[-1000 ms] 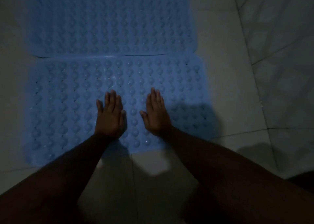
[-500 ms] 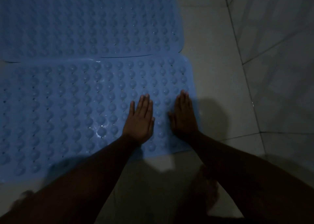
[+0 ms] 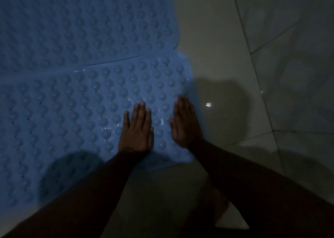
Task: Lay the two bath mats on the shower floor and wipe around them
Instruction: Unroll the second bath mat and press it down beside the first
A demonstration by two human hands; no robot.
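Two blue bumpy bath mats lie flat side by side on the dim tiled floor. The far mat (image 3: 81,24) fills the upper left. The near mat (image 3: 63,114) lies just below it, their long edges touching. My left hand (image 3: 137,129) presses flat on the near mat close to its right end, fingers straight. My right hand (image 3: 186,122) lies flat beside it at the mat's right edge, fingers straight and together. Small wet glints show on the mat near my hands.
Pale floor tiles (image 3: 226,48) stretch to the right of the mats, with grout lines and a small bright reflection (image 3: 208,104). Marbled wall tiles (image 3: 298,57) rise at the far right. My shadow falls on the floor beside the mat.
Both hands have slid rightward along the near mat, from its middle to its right end. The view has moved closer and to the right.
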